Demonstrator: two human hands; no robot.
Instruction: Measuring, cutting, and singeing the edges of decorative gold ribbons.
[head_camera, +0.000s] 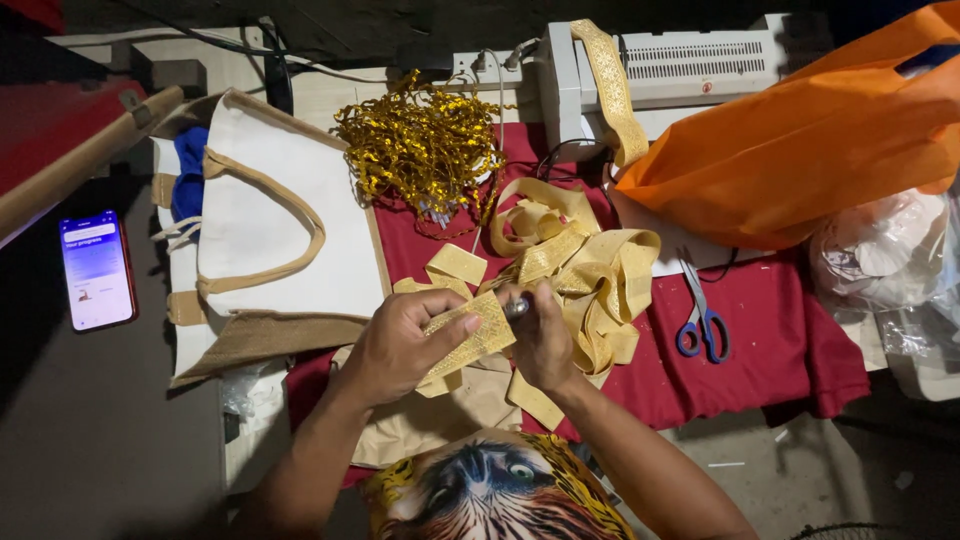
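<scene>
Lower centre of frame, left hand (400, 345) pinches flat gold patterned ribbon strip (470, 338), right hand (543, 340) closed around small dark tool (517, 308), crowded red-clothed tabletop (770, 350), blue-handled scissors (702, 322) right.

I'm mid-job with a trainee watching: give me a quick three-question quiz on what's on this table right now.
1. True or false: the scissors are in the right hand.
2. What does the left hand pinch? A) gold ribbon B) phone C) orange bag
3. On which side of the white tote bag does the phone lie, as seen in the picture?

Key: 1 false, they lie on the red cloth. 2 A, the gold ribbon. 3 Left.
</scene>
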